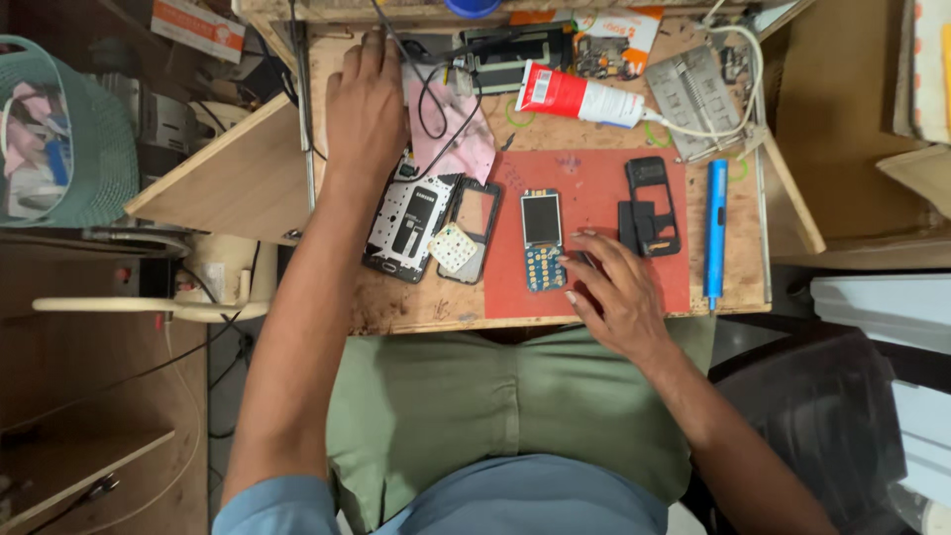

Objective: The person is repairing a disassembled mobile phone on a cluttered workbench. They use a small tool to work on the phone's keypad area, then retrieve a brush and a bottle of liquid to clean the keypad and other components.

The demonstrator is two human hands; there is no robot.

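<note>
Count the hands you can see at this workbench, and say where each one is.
2. The left hand reaches to the back of the bench, resting beside a pink cloth. The right hand lies on the red mat, fingertips beside the keypad phone board.

The left hand (365, 94) covers whatever lies beneath its palm at about eleven o'clock, and its fingertips hide the spot they press. The right hand (611, 287) conceals the small dark piece under its fingers, beside the keypad board (543, 241). At twelve o'clock a blue round object (473, 6) is cut by the top edge. The basket (61, 129) at nine o'clock is cropped, its contents too jumbled to tell.
</note>
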